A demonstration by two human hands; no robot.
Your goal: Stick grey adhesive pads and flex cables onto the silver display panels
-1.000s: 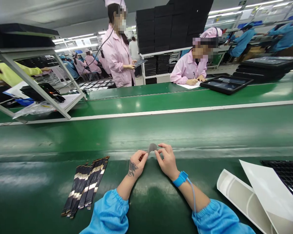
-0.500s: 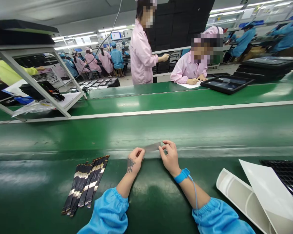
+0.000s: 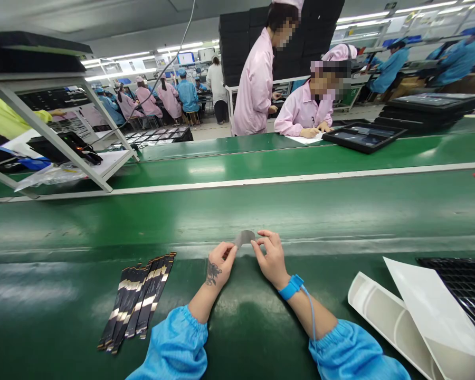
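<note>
- Green assembly-line bench (image 3: pixel 237 211) is stretching across in front of me, and I am working over its near side, directly in front of my chest.
- I am holding a small grey flexible strip (image 3: pixel 244 238) at the middle of my view, between my two hands; I cannot tell whether it is touching the bench.
- Its long axis is running roughly left to right, tipping slightly up toward my right, and it is bowing upward into a shallow arch.
- My left hand (image 3: pixel 221 265) and right hand (image 3: pixel 271 259) are each closing in a narrow pinch on one end of it.
- Too much squeeze from either side could be creasing it, and a slip from either pinch could be dropping it onto the green surface, where its grey could be hard to find.
- Black banded ribbon strips (image 3: pixel 136 298) are lying in a loose fan just left of my left wrist, so a careless sweep of that arm could be scattering them.
- Antistatic wrist strap (image 3: pixel 291 287) is circling my right wrist, its cord trailing down toward my sleeve, where a sharp pull could be tugging my hand.
- White moulded plastic tray (image 3: pixel 374 311) is sitting well to my right, with a white sheet (image 3: pixel 431 301) leaning across it.
- Seated co-worker (image 3: pixel 304 108) is writing across the bench, beside a black tray (image 3: pixel 362 137).
</note>
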